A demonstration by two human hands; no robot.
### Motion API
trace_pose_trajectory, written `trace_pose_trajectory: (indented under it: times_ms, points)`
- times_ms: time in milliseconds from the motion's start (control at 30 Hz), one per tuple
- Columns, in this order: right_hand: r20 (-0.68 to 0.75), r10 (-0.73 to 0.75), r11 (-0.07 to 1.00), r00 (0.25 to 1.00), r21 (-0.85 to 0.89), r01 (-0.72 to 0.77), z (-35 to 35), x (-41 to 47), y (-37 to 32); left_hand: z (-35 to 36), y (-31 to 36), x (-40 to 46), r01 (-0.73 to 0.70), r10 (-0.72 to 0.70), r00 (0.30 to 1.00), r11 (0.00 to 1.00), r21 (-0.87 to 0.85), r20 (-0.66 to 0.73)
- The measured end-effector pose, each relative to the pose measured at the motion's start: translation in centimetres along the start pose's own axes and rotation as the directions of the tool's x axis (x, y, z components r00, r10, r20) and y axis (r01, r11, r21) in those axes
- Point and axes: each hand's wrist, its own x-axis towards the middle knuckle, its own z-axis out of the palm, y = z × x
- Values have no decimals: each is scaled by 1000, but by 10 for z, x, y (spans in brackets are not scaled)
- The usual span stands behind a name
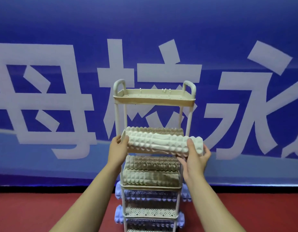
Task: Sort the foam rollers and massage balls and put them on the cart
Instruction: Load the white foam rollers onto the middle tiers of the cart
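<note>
You grip a cream foam roller [163, 144] at each end, left hand [119, 148] and right hand [196, 156] curled round it, long axis left-to-right, just near of the cart [153, 98] shelf holding another roller [153, 131].

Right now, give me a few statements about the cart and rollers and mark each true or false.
1. Both hands hold the cream roller. True: left hand at one end, right hand at the other.
2. The top shelf of the cart holds two rollers. False: no rollers lie on it.
3. Purple rollers sit on the lower shelves. True.
4. The held roller stands upright. False: it lies roughly level, across the cart.
5. The floor is green. False: it is red.
</note>
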Motion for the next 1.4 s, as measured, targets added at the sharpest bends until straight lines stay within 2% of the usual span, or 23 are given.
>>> trace_pose_trajectory:
  times_ms: [133, 233, 300, 367, 433, 500, 567, 667, 733, 867, 933, 1000, 1067, 1167, 1333, 1367, 1400]
  points:
    - [-87, -42, 999, 995, -3, 42, 16, 6, 7, -4, -2, 19, -58, 66, 993, 994, 93, -93]
    - [-78, -77, 995, 994, -62, 72, 30, 10, 13, -3, -7, 31, -139, 147, 988, 974, 178, -35]
    - [-62, -76, 993, 995, -93, 70, 39, 13, 20, 3, -11, 35, -239, 231, 971, 922, 305, 64]
    - [-50, -57, 989, 997, -143, 50, 45, 16, 26, 8, -16, 41, -352, 291, 936, 797, 491, 197]
    - [-28, -24, 976, 999, -217, 17, 49, 21, 30, 10, -23, 47, -437, 303, 899, 598, 672, 315]
    - [5, 8, 957, 1000, -290, -7, 51, 28, 32, 8, -31, 51, -465, 270, 885, 479, 745, 378]
    - [34, -11, 914, 999, -404, 24, 50, 36, 31, 7, -36, 54, -468, 252, 884, 448, 762, 394]
    - [130, -77, 781, 989, -609, 141, 44, 42, 33, 8, -40, 57, -464, 249, 884, 384, 798, 395]
    - [186, -79, 719, 979, -669, 186, 38, 42, 37, 7, -41, 58, -454, 236, 889, 335, 826, 393]
    - [228, -58, 675, 972, -708, 206, 34, 43, 43, 0, -44, 59, -447, 215, 890, 235, 863, 402]
    - [218, 12, 684, 976, -714, 151, 36, 47, 44, -4, -44, 60, -456, 200, 886, 209, 865, 419]
    - [195, 87, 636, 977, -766, 96, 36, 51, 43, -5, -42, 62, -472, 166, 879, 171, 865, 447]
    - [189, 83, 608, 978, -788, 101, 34, 57, 41, -3, -40, 61, -486, 148, 872, 130, 865, 467]
    - [221, 3, 644, 975, -747, 167, 32, 61, 45, 1, -41, 58, -480, 149, 873, 94, 872, 464]
    - [357, -151, 580, 922, -724, 375, 17, 45, 71, 3, -46, 57, -481, 185, 866, 53, 875, 465]
    - [408, -163, 532, 898, -730, 428, 12, 42, 77, 3, -47, 58, -488, 189, 861, 47, 872, 472]
    - [466, -180, 415, 866, -763, 496, 8, 41, 81, 3, -47, 58, -493, 191, 857, 42, 869, 478]
